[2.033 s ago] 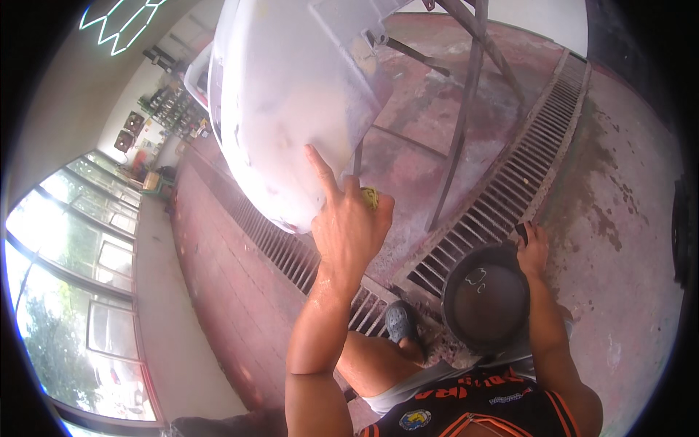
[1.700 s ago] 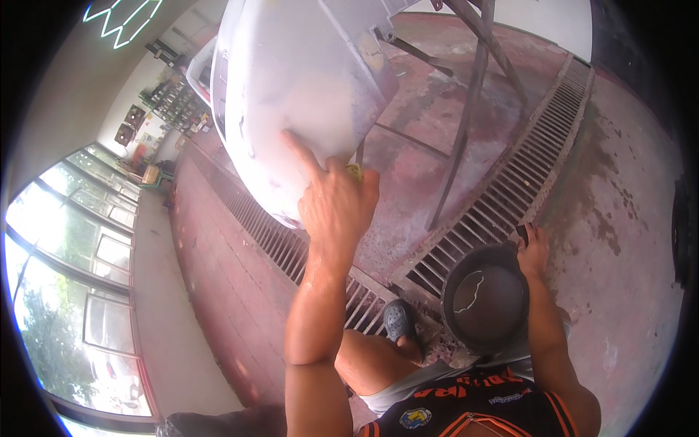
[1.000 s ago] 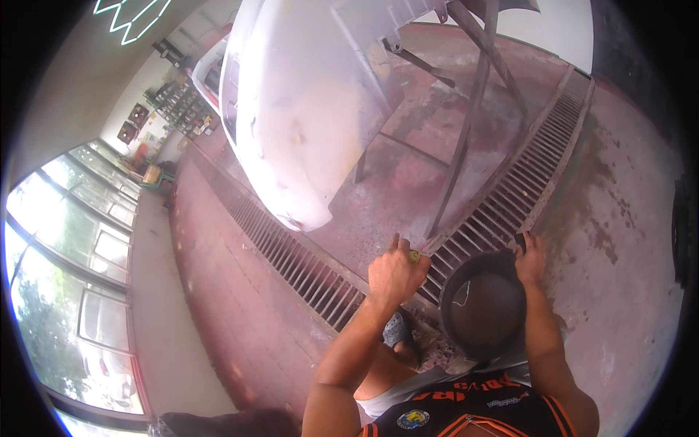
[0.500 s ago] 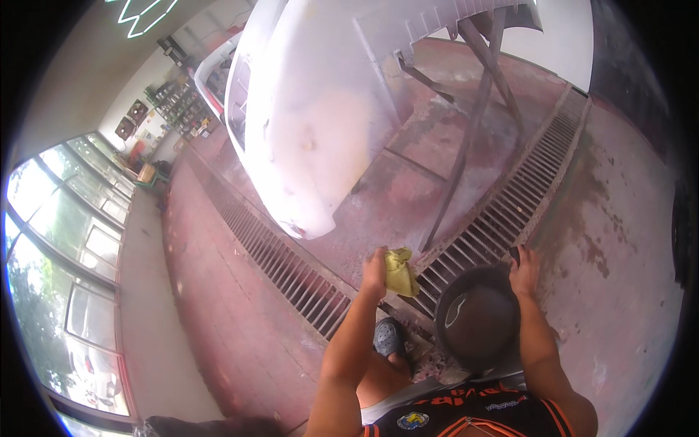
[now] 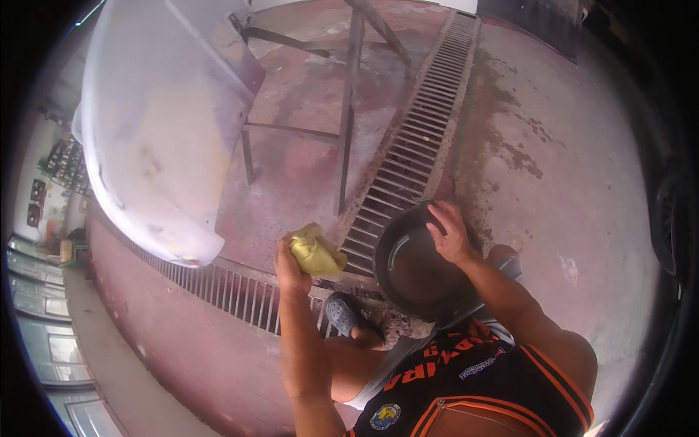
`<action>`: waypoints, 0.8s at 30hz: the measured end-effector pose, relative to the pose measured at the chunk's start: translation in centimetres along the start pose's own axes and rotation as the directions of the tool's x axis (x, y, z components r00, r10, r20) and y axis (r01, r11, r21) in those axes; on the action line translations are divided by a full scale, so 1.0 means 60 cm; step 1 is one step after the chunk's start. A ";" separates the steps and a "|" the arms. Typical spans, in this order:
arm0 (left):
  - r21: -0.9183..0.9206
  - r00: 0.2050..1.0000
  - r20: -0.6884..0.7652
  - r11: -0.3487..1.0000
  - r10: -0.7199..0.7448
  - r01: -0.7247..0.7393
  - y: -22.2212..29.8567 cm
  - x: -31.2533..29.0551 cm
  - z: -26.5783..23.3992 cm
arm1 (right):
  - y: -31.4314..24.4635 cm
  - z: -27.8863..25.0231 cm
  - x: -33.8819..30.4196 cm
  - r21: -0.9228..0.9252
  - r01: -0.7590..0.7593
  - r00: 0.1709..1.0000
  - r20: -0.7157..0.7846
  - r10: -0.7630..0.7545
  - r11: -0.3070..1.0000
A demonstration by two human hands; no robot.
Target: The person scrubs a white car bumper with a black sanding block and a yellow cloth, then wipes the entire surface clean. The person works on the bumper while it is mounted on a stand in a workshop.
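Left of centre: left hand with fingers wrapped around a yellow-green cloth. Right of centre: right hand over a dark round basin, fingers loosely curved, slightly apart; impossible to discern whether holding anything. Upper left: pale curved panel. Upper centre: metal stand.

Reddish floor, slatted drain, side windows

I count my left hand and right hand, two in all; one yellow cloth; one dark basin; one pale curved panel; one metal stand; two floor gratings; one grey clog; one black shirt.
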State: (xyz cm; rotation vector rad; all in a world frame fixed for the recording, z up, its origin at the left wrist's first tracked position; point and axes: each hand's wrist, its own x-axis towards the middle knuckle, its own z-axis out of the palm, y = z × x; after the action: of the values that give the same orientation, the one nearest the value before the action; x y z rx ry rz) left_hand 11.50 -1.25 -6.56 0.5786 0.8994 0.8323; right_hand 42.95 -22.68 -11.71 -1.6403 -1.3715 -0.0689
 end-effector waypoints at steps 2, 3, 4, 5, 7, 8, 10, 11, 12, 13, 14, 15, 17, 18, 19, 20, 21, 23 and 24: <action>0.012 0.999 -0.034 1.000 0.019 -0.018 0.010 -0.004 -0.011 | -0.008 -0.002 0.002 0.089 -0.100 0.992 -0.062 0.106 0.991; 0.054 0.996 -0.065 0.997 0.055 -0.052 0.007 -0.003 0.000 | -0.012 -0.011 0.004 0.104 -0.158 0.982 -0.091 0.168 0.982; 0.096 0.990 -0.105 0.991 0.099 -0.089 0.014 -0.011 0.018 | -0.026 -0.024 0.011 0.127 -0.211 0.968 -0.112 0.225 0.969; 0.121 0.990 -0.095 0.989 0.100 -0.089 0.017 -0.015 0.021 | -0.039 -0.037 0.014 0.153 -0.258 0.952 -0.128 0.278 0.954; 0.126 0.990 -0.107 0.989 0.089 -0.076 0.026 -0.026 0.036 | -0.051 -0.050 0.022 0.225 -0.211 0.948 -0.189 0.255 0.951; 0.129 0.990 -0.112 0.989 0.089 -0.075 0.030 -0.027 0.038 | -0.053 -0.052 0.023 0.262 -0.181 0.945 -0.222 0.241 0.948; 0.088 0.994 -0.070 0.993 0.080 -0.074 0.030 -0.024 0.024 | -0.061 -0.055 0.023 0.323 -0.184 0.957 -0.155 0.244 0.928; 0.072 0.994 -0.060 0.994 0.091 -0.087 0.032 -0.025 0.021 | -0.076 -0.060 0.030 0.336 -0.204 0.964 -0.096 0.249 0.919; 0.056 0.993 -0.052 0.993 0.103 -0.100 0.034 -0.027 0.018 | -0.086 -0.062 0.033 0.348 -0.224 0.967 -0.035 0.251 0.910; 0.072 0.992 -0.063 0.992 0.110 -0.105 0.038 -0.028 0.026 | -0.087 -0.059 0.030 0.449 -0.342 0.933 0.057 0.355 0.825; 0.087 0.990 -0.075 0.990 0.117 -0.110 0.041 -0.031 0.036 | -0.087 -0.055 0.024 0.531 -0.454 0.883 0.160 0.441 0.716; 0.102 0.988 -0.087 0.988 0.124 -0.115 0.042 -0.032 0.044 | -0.085 -0.050 0.018 0.590 -0.558 0.818 0.271 0.508 0.584; 0.110 0.984 -0.084 0.983 0.156 -0.146 0.044 -0.033 0.052 | -0.073 -0.034 0.006 0.775 -0.617 0.715 0.480 0.509 0.135; 0.113 0.982 -0.082 0.980 0.171 -0.161 0.045 -0.031 0.053 | -0.067 -0.025 -0.001 0.787 -0.607 0.667 0.581 0.467 -0.112; 0.105 0.984 -0.061 0.981 0.169 -0.162 0.046 -0.027 0.048 | -0.064 -0.017 -0.009 0.769 -0.584 0.603 0.625 0.496 -0.260; 0.106 0.982 -0.062 0.979 0.178 -0.171 0.046 -0.025 0.046 | -0.058 -0.012 -0.014 0.722 -0.577 0.591 0.692 0.416 -0.381; 0.108 0.980 -0.063 0.978 0.187 -0.180 0.045 -0.024 0.045 | -0.052 -0.009 -0.018 0.659 -0.567 0.580 0.746 0.328 -0.494; 0.111 0.979 -0.071 0.977 0.192 -0.183 0.047 -0.027 0.050 | -0.044 0.005 -0.029 0.585 -0.528 0.570 0.782 0.254 -0.616; 0.111 0.979 -0.079 0.977 0.189 -0.180 0.048 -0.030 0.054 | -0.039 0.009 -0.034 0.571 -0.515 0.543 0.794 0.273 -0.639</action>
State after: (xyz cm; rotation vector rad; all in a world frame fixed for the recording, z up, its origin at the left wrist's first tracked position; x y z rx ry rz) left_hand 12.54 -1.41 -2.01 0.7288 0.9846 0.9897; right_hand 40.09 -24.01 -11.76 -0.3959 0.0514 1.5700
